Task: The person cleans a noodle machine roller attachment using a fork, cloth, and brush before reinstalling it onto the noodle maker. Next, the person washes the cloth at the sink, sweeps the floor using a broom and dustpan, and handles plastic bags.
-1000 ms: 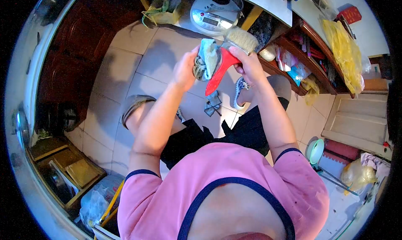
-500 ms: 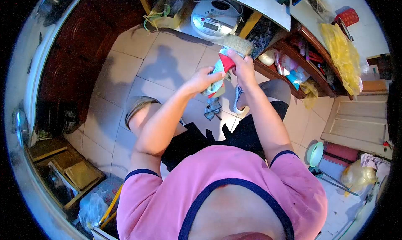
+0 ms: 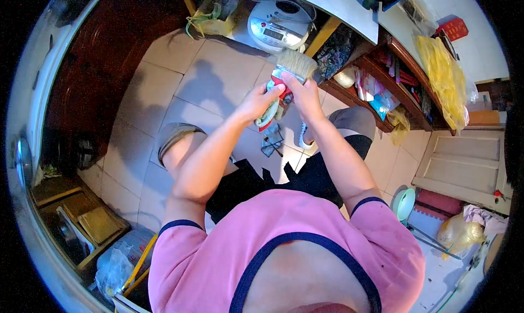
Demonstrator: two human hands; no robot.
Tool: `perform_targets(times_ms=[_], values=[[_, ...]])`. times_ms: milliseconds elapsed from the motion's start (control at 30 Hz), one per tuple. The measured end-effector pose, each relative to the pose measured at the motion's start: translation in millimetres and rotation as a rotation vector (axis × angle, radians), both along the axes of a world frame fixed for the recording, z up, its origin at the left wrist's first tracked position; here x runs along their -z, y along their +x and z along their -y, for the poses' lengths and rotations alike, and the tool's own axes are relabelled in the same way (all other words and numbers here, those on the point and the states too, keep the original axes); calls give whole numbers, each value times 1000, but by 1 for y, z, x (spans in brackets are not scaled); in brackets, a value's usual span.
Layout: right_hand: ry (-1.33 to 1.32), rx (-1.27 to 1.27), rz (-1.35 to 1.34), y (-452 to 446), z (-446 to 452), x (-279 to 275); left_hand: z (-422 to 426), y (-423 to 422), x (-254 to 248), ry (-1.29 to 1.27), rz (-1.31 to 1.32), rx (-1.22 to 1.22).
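Observation:
A wide paintbrush [image 3: 297, 63] with pale bristles is held up in front of me, its bristles pointing away toward the upper right. My right hand [image 3: 303, 97] is closed around the brush near the metal band, thumb on top. My left hand [image 3: 257, 101] grips lower on the handle side, where a red, white and pale green wrapping or cloth [image 3: 267, 116] shows below the fingers. Whether this piece is wrapped around the handle or just held against it, I cannot tell. Below lies a small dark-and-blue item [image 3: 271, 140] on the tiles.
A white rice cooker [image 3: 280, 24] stands on a low shelf ahead. Open shelves with bags and packets lie to the right, a yellow plastic bag [image 3: 441, 78] hanging over them. A green bowl [image 3: 404, 204] sits lower right. Brown panelled furniture [image 3: 109, 56] borders the tiled floor [image 3: 158, 89] on the left.
Both hands and the brush have shifted slightly left and down in view. The brush has turned a little, and the grip remains on it.

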State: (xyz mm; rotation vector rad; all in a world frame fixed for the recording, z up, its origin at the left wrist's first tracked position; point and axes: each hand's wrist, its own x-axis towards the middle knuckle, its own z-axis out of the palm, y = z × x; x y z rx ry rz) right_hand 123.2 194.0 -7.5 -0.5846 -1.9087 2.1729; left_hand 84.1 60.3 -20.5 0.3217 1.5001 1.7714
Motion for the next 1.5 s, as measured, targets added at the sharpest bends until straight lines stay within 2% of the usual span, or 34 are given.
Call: perform_targets(times_ms=[67,133,233,300,333,400,433,500,533,567,633,700,733,767,800,833,867,933,967,1033,1067,1133,1200,1267,1333,1367,1433,1500], values=[[-82,-12,-77,-9,-11,13,-1,-1,2,14,58,36],[14,25,61,-15,-25,-9,-5,-4,8,-94,-86,194],[-18,43,44,-20,-59,-6,-1,4,-2,-27,-12,273],[-122,174,-94,-24,-75,-8,8,4,-3,-57,-17,362],[-182,222,-55,-21,-84,-21,11,1,-2,-48,-19,364],[-241,101,-35,-14,-100,-28,12,-4,-1,38,105,145],[-239,108,-36,-12,-97,-28,9,-6,-1,40,106,152],[-243,64,5,-9,-83,-26,5,-11,1,94,403,-10],[-223,-53,-7,-8,-81,-19,5,-14,2,122,544,-99],[-204,-27,5,-12,-69,-5,3,-17,16,165,512,32],[-178,-130,26,-10,-38,3,-1,-3,-13,111,499,104],[-185,-69,-45,-8,-12,-4,0,0,-7,40,465,-53],[-334,-103,-8,-6,-3,-15,2,0,-6,206,511,-40],[-269,-155,-124,-18,-7,6,9,-7,7,294,541,51],[-315,-171,-67,-20,-7,3,13,-9,18,424,609,144],[-235,-77,-249,-23,-17,-6,-3,-8,10,486,664,198],[-217,-62,-273,-22,-25,-10,-2,-4,13,578,692,257],[-192,-113,-26,-26,-47,-18,-3,-5,17,590,710,267],[-151,-2,-136,-29,-57,-23,1,-1,19,587,704,277],[-300,54,-284,-31,-95,-40,7,5,20,212,247,395],[-311,-1,-250,-23,-113,-44,5,2,17,208,233,402],[-274,-7,-264,-15,-96,-62,-7,3,8,187,557,152],[131,-139,-42,-3,-64,-57,-14,3,-13,230,576,79],[168,-47,-259,-9,-34,-2,-18,8,-39,362,700,21],[107,-115,19,-5,-24,8,-13,9,6,76,306,-30],[109,-106,8,-4,-22,6,-11,10,10,24,265,26],[448,-76,32,-5,-19,-3,-14,7,9,-40,202,97],[475,-21,55,-11,-28,-8,-19,5,6,-140,-118,115]])
